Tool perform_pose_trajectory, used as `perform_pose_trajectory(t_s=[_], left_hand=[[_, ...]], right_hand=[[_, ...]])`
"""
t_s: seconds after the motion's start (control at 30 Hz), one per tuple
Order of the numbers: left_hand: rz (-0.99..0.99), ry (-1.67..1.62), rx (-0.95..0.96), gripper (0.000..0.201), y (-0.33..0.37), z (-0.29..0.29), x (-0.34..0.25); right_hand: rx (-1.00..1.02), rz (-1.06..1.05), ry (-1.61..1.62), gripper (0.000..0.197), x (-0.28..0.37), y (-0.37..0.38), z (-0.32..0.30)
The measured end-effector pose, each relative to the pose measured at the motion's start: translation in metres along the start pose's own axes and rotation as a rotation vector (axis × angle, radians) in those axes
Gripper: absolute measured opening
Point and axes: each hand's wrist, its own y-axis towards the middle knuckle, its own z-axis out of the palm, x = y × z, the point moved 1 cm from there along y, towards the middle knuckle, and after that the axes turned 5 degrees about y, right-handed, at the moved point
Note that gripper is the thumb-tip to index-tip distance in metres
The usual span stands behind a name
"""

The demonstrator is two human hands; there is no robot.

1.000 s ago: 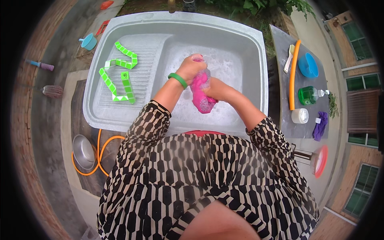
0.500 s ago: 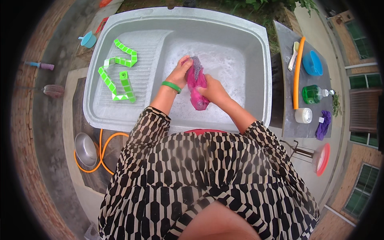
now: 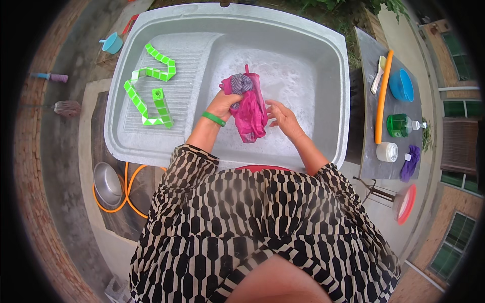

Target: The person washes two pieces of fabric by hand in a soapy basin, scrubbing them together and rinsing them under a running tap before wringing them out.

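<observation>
Pink fabric [image 3: 251,112], clamped in the left hand [image 3: 221,105] over the grey basin [image 3: 295,68], would handle best if the right hand [image 3: 284,119], empty and spread apart just beside it, gathered its slack evenly.

We're outdoors, in what looks like a home's yard: brick wall [image 3: 36,182] on one side, green-paned window [image 3: 452,245] on the other, leafy plants [image 3: 333,4] beyond, and a ridged washing sink [image 3: 323,65] standing in the open!
</observation>
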Motion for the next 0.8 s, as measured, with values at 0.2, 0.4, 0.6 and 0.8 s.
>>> perform_pose_trajectory(t_s=[0.2, 0.4, 0.6, 0.8], left_hand=[[0.176, 0.098, -0.264, 0.028, 0.007, -0.005, 0.0], [0.368, 0.01, -0.467, 0.027, 0.005, 0.004, -0.017], [0.338, -0.02, -0.57, 0.031, 0.004, 0.002, -0.021], [0.314, -0.063, -0.582, 0.029, 0.002, 0.005, -0.026]], right_hand=[[0.076, 0.059, -0.911, 0.042, -0.072, 0.028, -0.032], [0.081, -0.022, -1.205, 0.048, -0.091, 0.031, -0.012], [-0.003, -0.183, -1.308, 0.041, -0.101, 0.04, -0.007], [0.022, -0.25, -1.34, 0.037, -0.088, 0.064, -0.005]])
